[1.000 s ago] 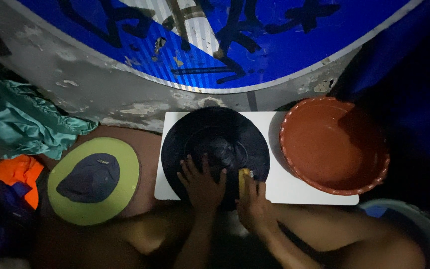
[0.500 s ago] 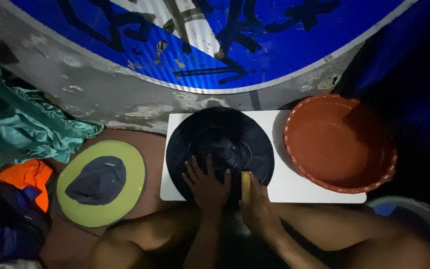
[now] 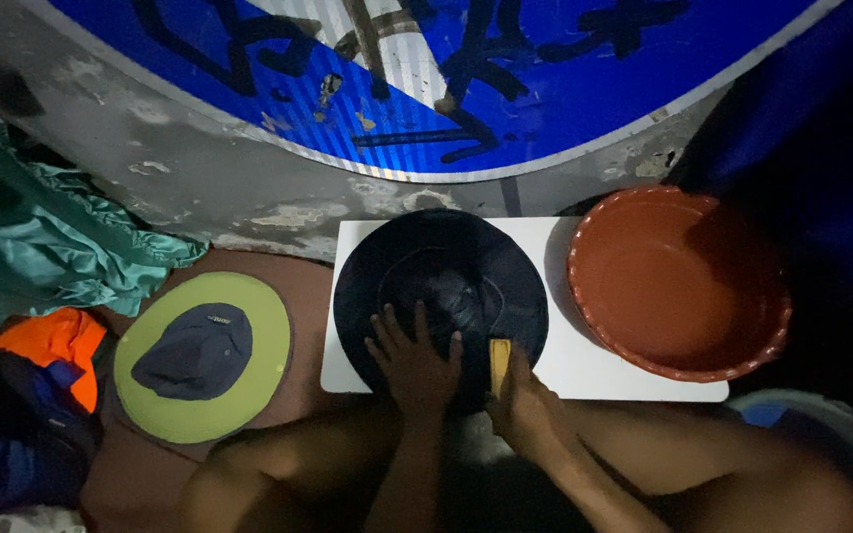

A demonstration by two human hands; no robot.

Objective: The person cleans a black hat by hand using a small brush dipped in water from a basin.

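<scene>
A dark round wide-brimmed fabric hat [image 3: 441, 296] lies flat on a white rectangular board [image 3: 584, 370] on the ground, crown up, and it covers most of the left half of the board. The left hand [image 3: 415, 360] rests on the near part of the hat with the fingers spread and pressed flat on the cloth; it grips nothing, it only holds the hat down. The right hand [image 3: 525, 405] is closed around a small yellow block, perhaps a brush or a sponge [image 3: 499, 363], and the block touches the near right edge of the brim.

Compared with one second ago, not much is different. The two hands are in nearly the same places on the hat, and the yellow block stays at the same part of the brim; most of the shift in the picture seems to come from the head camera. I judge that the rubbing at this one spot goes on with short strokes.

Just beside the board on the right stands a round terracotta-coloured plastic basin [image 3: 678, 286]. To the left, on the brown floor, lies a second hat with a lime-green brim and a grey crown [image 3: 202, 355], well apart from the hands. Further left are crumpled teal cloth [image 3: 46, 247] and orange cloth [image 3: 51, 341]. A big blue round sign [image 3: 545, 89] leans behind.
</scene>
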